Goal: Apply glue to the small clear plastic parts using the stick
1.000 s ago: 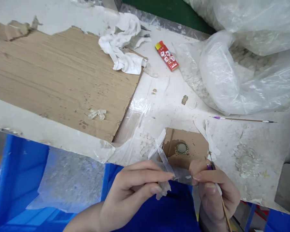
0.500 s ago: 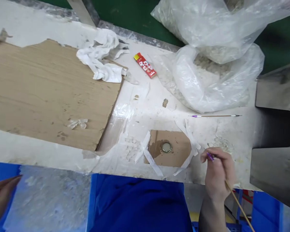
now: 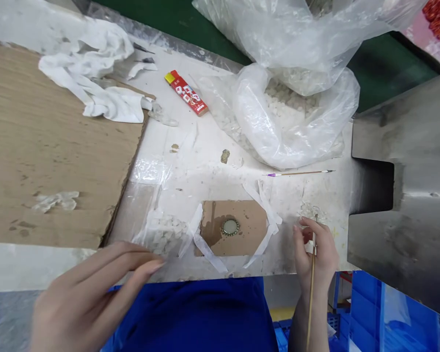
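My right hand is closed round a thin wooden stick at the table's front edge, its tip down near a small heap of clear stones. My left hand hovers low at the front left, fingers stretched out and holding nothing I can see. Between the hands lies a small brown card taped down with white strips, and a round metal bezel sits on it. Small white stones lie under clear film just left of the card.
A second thin stick with a purple end lies behind the card. Clear plastic bags of white stones fill the back. A red lighter, a white cloth, a big cardboard sheet on the left, and a grey metal block on the right.
The hands let go of the clear tape strip they held together. My left hand swung out left, then came back in front. The right hand moved right with the stick, and the view shifted right.
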Demonstrator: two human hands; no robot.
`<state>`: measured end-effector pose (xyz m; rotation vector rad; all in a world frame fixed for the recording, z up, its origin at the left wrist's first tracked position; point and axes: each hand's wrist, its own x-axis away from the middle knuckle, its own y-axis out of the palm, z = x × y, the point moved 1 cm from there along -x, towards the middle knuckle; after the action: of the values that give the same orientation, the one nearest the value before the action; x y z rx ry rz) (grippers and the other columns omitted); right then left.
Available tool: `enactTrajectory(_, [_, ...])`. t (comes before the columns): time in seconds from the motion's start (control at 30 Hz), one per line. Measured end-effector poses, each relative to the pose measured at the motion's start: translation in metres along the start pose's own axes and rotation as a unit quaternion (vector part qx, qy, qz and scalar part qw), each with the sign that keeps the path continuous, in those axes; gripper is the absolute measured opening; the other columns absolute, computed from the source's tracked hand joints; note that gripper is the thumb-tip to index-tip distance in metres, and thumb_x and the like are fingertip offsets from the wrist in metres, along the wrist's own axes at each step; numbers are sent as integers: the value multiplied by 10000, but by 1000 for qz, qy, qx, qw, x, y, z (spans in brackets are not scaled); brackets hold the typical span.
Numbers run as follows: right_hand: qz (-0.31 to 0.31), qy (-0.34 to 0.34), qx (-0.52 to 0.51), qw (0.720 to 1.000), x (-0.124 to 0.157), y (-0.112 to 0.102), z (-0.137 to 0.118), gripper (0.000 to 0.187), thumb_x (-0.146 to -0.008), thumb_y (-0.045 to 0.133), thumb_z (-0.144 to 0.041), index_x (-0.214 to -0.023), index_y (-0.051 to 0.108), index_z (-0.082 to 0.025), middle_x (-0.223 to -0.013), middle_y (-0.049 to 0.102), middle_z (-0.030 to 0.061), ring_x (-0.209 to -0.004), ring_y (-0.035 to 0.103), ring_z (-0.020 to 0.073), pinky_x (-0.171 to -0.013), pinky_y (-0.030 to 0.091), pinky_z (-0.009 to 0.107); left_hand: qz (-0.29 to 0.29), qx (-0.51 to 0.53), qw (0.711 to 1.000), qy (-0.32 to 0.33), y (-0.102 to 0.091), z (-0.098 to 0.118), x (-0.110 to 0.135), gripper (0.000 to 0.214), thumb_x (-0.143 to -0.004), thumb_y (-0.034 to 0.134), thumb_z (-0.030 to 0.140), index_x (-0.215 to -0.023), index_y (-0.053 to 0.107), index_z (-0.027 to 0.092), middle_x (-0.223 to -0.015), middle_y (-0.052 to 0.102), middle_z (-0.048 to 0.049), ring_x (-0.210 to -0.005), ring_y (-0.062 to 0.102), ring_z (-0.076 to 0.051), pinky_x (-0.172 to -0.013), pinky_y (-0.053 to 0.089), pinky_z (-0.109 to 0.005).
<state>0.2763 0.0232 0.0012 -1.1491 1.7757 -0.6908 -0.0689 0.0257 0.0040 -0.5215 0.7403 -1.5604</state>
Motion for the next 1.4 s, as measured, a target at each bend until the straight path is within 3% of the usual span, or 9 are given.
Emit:
enactTrajectory(0.2, [19, -9, 105, 994, 0, 1, 15, 106, -998, 651, -285, -1063, 698, -215, -858, 702, 56, -689, 643, 211, -666, 534, 355, 22, -12, 997, 70, 16, 26, -46, 392, -1073, 548, 444, -747, 641, 247, -655, 708, 32, -533, 674, -119, -550, 514, -200])
enactTrajectory(0.33, [33, -26, 134, 990, -3, 4, 25, 118, -997, 659, -304, -1055, 707, -213, -945, 767, 100, -824, 682, 272, -760, 536, 421, 7, -21, 994, 111, 17, 30, -51, 361, -1102, 487, 378, -800, 633, 244, -667, 721, 25, -525, 700, -122, -552, 550, -188])
enactTrajectory(0.6, [44, -8, 75, 996, -21, 0, 32, 64, -965, 703, -256, -937, 756, -234, -827, 795, 55, -709, 656, 228, -676, 557, 371, -30, 36, 991, 125, 16, 54, -59, 261, -1040, 558, 221, -799, 658, 235, -676, 734, 25, -513, 720, -138, -531, 597, -189])
enactTrajectory(0.77, [90, 41, -29, 995, -27, -18, -9, 73, -969, 725, -259, -1040, 711, -248, -831, 791, 23, -595, 690, 182, -580, 581, 323, -2, 83, 982, 169, 29, 87, -70, 157, -1055, 588, 179, -963, 714, 186, -807, 777, -30, -660, 771, -149, -647, 643, -193])
enactTrajectory(0.9, [-33, 62, -310, 948, -24, -14, -65, 140, -960, 744, -206, -1060, 673, -273, -859, 810, 23, -756, 772, 209, -671, 651, 329, 44, 90, 955, 279, 49, 105, -75, 175, -1078, 542, 135, -1113, 711, 109, -897, 817, -116, -848, 800, -207, -779, 681, -275])
enactTrajectory(1.07, [-57, 2, -374, 926, -30, 5, -94, 94, -1013, 659, -183, -1070, 663, -257, -812, 761, 21, -733, 736, 184, -658, 647, 297, 32, 122, 951, 284, 63, 96, -73, 321, -1121, 395, 124, -1140, 714, 96, -904, 846, -125, -843, 815, -192, -802, 691, -260])
enactTrajectory(1.2, [-67, -41, -305, 949, -24, 15, -66, 259, -1104, 472, -385, -1134, 680, -234, -993, 809, 102, -897, 771, 239, -750, 661, 392, -13, 114, 976, 186, 53, 84, -70, 219, -1115, 495, 201, -1144, 704, 143, -929, 865, -83, -808, 842, -157, -794, 679, -182])
enactTrajectory(1.3, [76, -22, -145, 986, -8, 6, -21, 350, -1103, 427, -428, -1090, 710, -222, -963, 802, 116, -910, 780, 306, -752, 651, 483, -12, 78, 987, 138, 40, 75, -67, 223, -1110, 525, 301, -1055, 711, 190, -863, 875, -43, -726, 847, -158, -724, 683, -169])
enactTrajectory(1.4, [166, -15, -57, 984, 10, -12, 28, 436, -1127, 303, -388, -1129, 690, -186, -846, 758, 116, -797, 765, 310, -694, 625, 495, -13, 57, 990, 129, 31, 69, -67, 309, -1096, 523, 436, -994, 728, 229, -812, 875, -15, -642, 838, -174, -665, 695, -195])
